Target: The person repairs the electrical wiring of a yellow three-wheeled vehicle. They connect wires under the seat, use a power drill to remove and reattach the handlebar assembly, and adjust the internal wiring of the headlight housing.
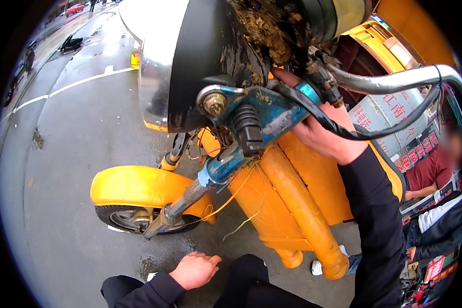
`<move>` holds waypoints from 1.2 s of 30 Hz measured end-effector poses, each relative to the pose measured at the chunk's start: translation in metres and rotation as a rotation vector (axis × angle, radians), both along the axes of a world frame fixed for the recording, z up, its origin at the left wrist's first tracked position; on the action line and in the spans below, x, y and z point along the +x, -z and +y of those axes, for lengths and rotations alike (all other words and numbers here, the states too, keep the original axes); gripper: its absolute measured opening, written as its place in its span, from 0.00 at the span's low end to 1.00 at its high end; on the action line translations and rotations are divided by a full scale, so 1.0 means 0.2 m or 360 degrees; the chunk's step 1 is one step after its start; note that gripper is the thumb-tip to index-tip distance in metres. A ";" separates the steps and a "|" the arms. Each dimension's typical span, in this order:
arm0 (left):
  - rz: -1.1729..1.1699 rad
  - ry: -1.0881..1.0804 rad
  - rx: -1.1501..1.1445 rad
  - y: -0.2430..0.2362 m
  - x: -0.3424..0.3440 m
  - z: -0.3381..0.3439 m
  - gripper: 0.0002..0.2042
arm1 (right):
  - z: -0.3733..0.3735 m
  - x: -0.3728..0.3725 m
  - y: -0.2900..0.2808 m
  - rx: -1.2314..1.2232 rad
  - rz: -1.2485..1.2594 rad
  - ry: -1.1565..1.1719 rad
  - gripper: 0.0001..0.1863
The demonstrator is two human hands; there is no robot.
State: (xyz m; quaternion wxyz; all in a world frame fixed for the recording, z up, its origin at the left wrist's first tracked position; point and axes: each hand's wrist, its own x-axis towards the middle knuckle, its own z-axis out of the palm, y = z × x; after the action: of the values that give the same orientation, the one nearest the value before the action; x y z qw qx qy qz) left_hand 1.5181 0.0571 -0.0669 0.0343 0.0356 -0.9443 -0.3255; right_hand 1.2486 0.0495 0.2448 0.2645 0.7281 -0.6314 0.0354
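Note:
The front end of a yellow motor tricycle fills the middle of the view. My right hand (326,131) reaches in behind the worn blue fork bracket (287,115), under a black cable (339,128). One finger shows near the dirt-caked back of the headlight (205,56); the other fingers are hidden, so I cannot see what they touch. My left hand (195,270) hangs low by my knees with its fingers curled in and nothing visible in them. Loose yellow wires (241,187) dangle near the fork tube (182,197).
A yellow mudguard (133,185) covers the front wheel (123,218). The metal handlebar (385,79) juts out at upper right. Two people, one in a dark red shirt (423,177), are at the right edge. A yellow container (135,59) stands on wet pavement (77,138).

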 end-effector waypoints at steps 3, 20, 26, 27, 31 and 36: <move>0.0007 -0.0003 -0.0053 -0.01 -0.01 0.06 0.13 | 0.02 -0.01 -0.01 0.0106 -0.0239 0.0206 0.23; -0.0324 -0.0053 -0.0156 0.10 -0.08 0.28 0.14 | 0.02 -0.02 0.06 0.0005 -0.0629 0.0073 0.15; -0.0474 -0.0005 -0.0170 0.13 -0.13 0.29 0.15 | 0.05 0.00 0.02 0.0002 -0.0675 0.0173 0.14; -0.0461 0.0021 -0.0163 0.16 -0.13 0.29 0.15 | 0.03 -0.01 0.05 -0.0041 -0.0687 0.0093 0.14; -0.0380 0.0069 -0.0164 0.16 -0.13 0.30 0.14 | -0.03 -0.06 0.12 -0.0251 -0.0448 0.0009 0.13; -0.0262 0.0122 -0.0120 0.19 -0.14 0.29 0.13 | -0.01 -0.04 0.12 -0.0224 -0.0505 -0.0073 0.11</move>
State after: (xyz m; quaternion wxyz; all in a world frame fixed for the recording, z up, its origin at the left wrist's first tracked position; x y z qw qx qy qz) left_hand 1.4895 0.1161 -0.1048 -0.0544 0.0247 -0.9562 -0.2867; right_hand 1.2401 0.0472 0.2207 0.2110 0.7073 -0.6444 0.2000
